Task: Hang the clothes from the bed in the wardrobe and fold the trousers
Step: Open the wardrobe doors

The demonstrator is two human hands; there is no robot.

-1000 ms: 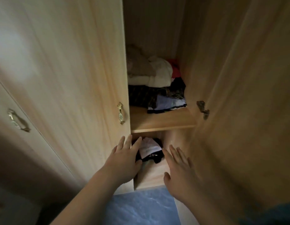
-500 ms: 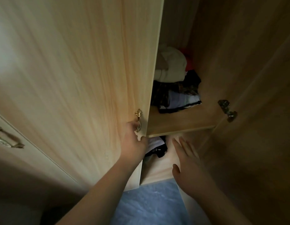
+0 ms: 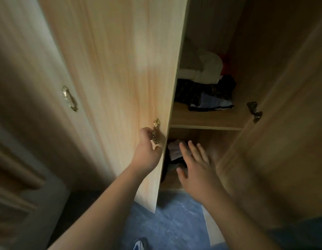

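gripping the brass handle (image 3: 155,131) with left hand (image 3: 147,150); right hand (image 3: 196,168) spread wide near wardrobe (image 3: 207,120).

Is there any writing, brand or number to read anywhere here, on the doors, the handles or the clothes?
None can be read.
Light wooden wardrobe door: bare wood grain.
Ornate brass handle gripped by the left hand: only ornament.
Folded clothes on the upper shelf: dim, no print legible.

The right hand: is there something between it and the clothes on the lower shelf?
Nothing visible. The right hand hovers open in front of the folded clothes; the left hand holds the door handle aside.
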